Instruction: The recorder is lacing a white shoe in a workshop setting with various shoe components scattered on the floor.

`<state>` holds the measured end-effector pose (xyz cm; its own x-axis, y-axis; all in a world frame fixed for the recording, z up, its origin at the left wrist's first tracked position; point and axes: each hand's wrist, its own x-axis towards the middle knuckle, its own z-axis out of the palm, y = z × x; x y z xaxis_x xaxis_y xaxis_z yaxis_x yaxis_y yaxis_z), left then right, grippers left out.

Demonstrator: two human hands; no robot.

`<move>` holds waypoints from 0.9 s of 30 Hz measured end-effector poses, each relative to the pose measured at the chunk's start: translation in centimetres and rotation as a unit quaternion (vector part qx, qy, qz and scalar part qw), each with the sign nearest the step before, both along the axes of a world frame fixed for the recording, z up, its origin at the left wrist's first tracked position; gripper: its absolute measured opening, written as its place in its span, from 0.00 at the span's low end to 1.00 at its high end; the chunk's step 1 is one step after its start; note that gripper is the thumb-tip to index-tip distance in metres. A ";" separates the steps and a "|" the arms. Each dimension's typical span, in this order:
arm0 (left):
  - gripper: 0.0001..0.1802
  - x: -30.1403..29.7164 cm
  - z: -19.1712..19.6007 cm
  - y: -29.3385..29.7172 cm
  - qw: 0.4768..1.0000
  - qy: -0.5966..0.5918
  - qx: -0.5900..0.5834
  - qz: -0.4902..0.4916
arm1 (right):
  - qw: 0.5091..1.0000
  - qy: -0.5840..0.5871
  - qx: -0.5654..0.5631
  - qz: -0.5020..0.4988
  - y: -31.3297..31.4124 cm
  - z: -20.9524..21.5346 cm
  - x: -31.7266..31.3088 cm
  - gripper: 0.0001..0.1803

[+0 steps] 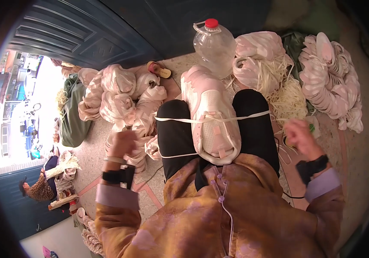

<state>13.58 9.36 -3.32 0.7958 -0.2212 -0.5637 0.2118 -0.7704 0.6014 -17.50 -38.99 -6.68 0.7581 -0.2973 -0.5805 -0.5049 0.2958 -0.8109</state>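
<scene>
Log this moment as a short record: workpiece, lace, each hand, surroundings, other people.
Workpiece: pink-and-white sneaker between black-trousered legs, toe pointing away from the wearer
Lace: white lace stretched across the sneaker and both legs
Left hand: blurred, left of the legs; grip unclear
Right hand: blurred, right of the legs; grip unclear
Surroundings: pink-and-white bundles on both sides; clear plastic jug, red-capped, beyond the sneaker
Other people: person in spotted top, far left
</scene>
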 end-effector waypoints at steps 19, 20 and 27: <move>0.08 -7.8 -0.6 -14.4 0.853 0.211 -0.471 0.072 | 0.966 -0.259 -0.010 0.012 11.3 -0.9 11.9 0.06; 0.08 -7.9 -0.7 -14.1 0.853 0.210 -0.471 0.073 | 0.966 -0.259 -0.009 0.013 11.4 -1.2 12.3 0.06; 0.09 -8.9 -0.6 -13.9 0.856 0.189 -0.472 0.096 | 0.959 -0.265 -0.095 -0.020 12.0 -1.3 12.2 0.03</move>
<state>4.70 -4.52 -3.97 0.6687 -0.6057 -0.4312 0.5974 0.0924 0.7966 -5.32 -26.95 -8.01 0.9175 -0.3948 -0.0488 0.0026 0.1285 -0.9917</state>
